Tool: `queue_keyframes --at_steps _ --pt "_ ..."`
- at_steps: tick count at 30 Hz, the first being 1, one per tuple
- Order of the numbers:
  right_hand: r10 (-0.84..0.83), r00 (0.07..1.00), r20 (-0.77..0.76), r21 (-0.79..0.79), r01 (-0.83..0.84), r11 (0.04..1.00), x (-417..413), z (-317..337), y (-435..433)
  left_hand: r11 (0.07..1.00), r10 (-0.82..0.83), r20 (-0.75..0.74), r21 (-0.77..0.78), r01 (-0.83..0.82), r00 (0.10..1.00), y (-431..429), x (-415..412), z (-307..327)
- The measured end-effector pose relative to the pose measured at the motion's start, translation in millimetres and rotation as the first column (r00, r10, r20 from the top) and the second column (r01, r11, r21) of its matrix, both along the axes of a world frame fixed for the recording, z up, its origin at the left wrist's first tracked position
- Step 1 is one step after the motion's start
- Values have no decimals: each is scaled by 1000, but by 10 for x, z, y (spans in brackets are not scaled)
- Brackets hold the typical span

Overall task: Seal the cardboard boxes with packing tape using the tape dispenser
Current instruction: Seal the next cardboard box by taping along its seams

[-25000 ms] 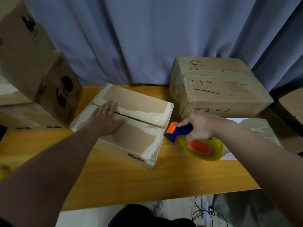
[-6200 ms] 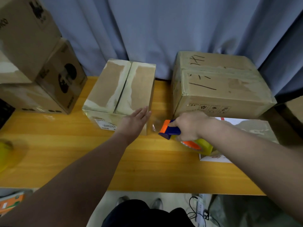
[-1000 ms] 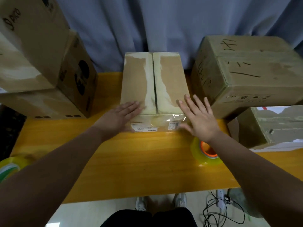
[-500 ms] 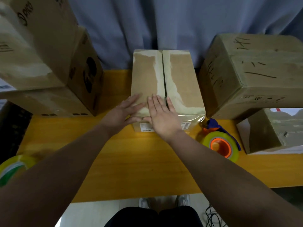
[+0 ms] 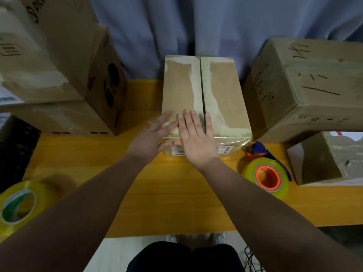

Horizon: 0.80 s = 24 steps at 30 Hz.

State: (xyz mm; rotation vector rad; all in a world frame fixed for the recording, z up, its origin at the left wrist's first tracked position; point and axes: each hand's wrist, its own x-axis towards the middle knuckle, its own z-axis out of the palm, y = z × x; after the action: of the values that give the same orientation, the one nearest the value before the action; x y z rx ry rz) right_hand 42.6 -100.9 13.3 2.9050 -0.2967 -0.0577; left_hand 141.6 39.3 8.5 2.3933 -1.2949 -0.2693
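A small cardboard box point(image 5: 222, 95) stands in the middle of the table, flaps closed, with a dark seam running front to back. Clear tape glints along its near top edge and front face. My left hand point(image 5: 151, 136) lies flat with fingers spread on the box's near left corner. My right hand point(image 5: 196, 138) lies flat beside it, over the near end of the seam and the front edge. The tape dispenser point(image 5: 267, 173), with blue handle, orange core and a yellowish roll, rests on the table to the right of the box, untouched.
Large stacked boxes point(image 5: 55, 79) crowd the left side. A big box with pen marks point(image 5: 314, 85) and a smaller box point(image 5: 330, 160) stand to the right. A spare tape roll point(image 5: 17, 205) lies at the near left. A blue curtain point(image 5: 196, 26) hangs behind the orange wooden table point(image 5: 176, 193).
Over the last second my right hand slid from the box's near right corner leftward to the seam, beside my left hand. The dispenser stayed lying on the table.
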Motion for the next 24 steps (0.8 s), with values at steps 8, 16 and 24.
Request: queue_keyframes --at_steps 8,16,24 --pt "57 990 128 267 -90 960 -372 276 -503 993 68 259 80 -91 964 -326 -321 239" --pt "-227 966 123 669 88 738 -680 119 -1129 921 -254 239 357 159 937 -1057 -408 306" --pt "-112 924 367 634 -160 757 -844 -194 -1276 908 -295 429 404 111 854 -1043 -433 155"
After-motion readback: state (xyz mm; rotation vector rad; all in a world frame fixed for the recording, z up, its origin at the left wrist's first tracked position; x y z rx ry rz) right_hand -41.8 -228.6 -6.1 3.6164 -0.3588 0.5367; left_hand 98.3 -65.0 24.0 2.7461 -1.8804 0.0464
